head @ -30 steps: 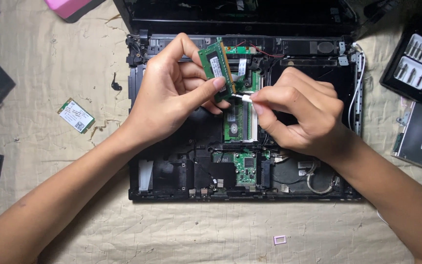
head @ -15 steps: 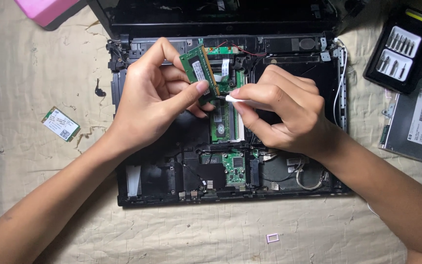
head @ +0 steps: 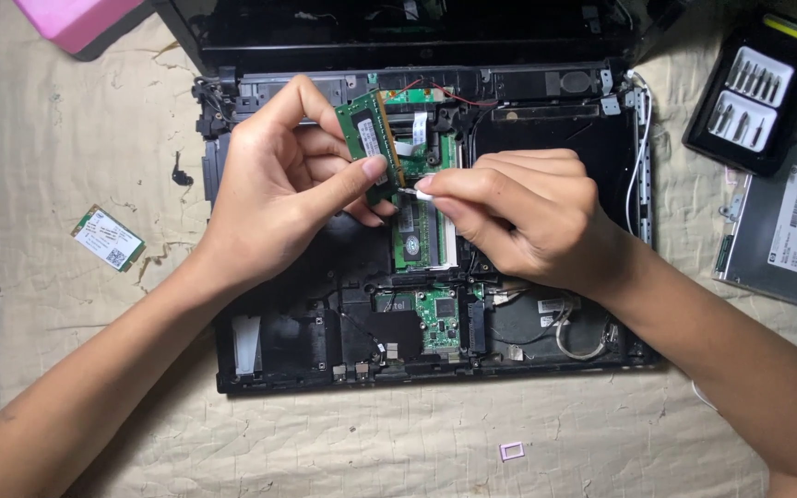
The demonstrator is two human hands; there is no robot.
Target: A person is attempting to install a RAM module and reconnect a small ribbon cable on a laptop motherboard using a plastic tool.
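My left hand [head: 279, 180] holds a green memory module [head: 366, 138] tilted on edge above an opened black laptop base [head: 269, 341]. My right hand [head: 518, 217] pinches a small white eraser-like piece [head: 423, 194] against the module's lower gold edge. Below the hands a second green memory module [head: 417, 235] sits in its slot, and a green circuit board [head: 435, 314] shows nearer the front.
A small green wireless card [head: 108, 238] lies on the beige cloth at left. A black screwdriver bit case [head: 756, 92] and a grey optical drive [head: 786, 231] lie at right. A pink object [head: 80, 18] sits top left, a tiny pink frame [head: 512, 451] near the front.
The view has shifted slightly, so the laptop sits lower left in the picture. My right hand has slid the white piece a little along the module's edge; both hands keep their grip.
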